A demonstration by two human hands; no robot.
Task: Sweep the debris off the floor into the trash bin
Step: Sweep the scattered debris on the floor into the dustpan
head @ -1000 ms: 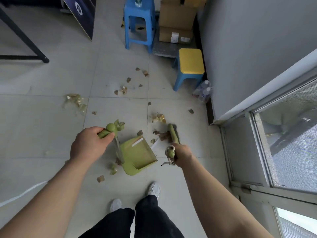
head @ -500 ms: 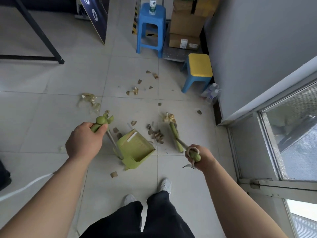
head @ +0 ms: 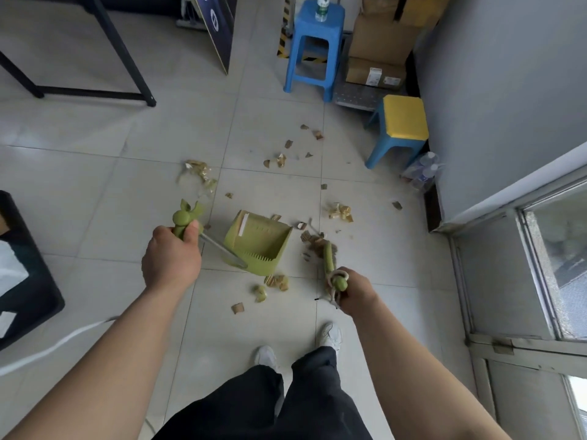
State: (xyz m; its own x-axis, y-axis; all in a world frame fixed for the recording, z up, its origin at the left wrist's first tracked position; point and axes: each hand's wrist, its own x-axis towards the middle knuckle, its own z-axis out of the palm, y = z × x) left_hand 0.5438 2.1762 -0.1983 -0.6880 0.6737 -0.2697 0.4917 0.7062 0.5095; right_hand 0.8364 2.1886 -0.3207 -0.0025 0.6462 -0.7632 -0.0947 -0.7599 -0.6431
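Note:
My left hand grips the green handle of a long-handled dustpan, whose green pan rests on the tiled floor with its mouth toward the right. My right hand grips the green broom handle; the broom head lies on the floor just right of the pan, against a small heap of brown debris. More brown scraps lie just below the pan, and others are scattered farther off. A dark bin with a white liner shows at the left edge.
A tall blue stool with a bottle stands at the back, a low yellow-topped stool to its right, with cardboard boxes behind. Bottles lie by the grey wall. A black table frame is at back left. My shoes are below.
The broom head has swung left toward the pan's mouth, pushing the debris heap closer. The dustpan has turned a little, and the view has shifted so the dark bin appears at left.

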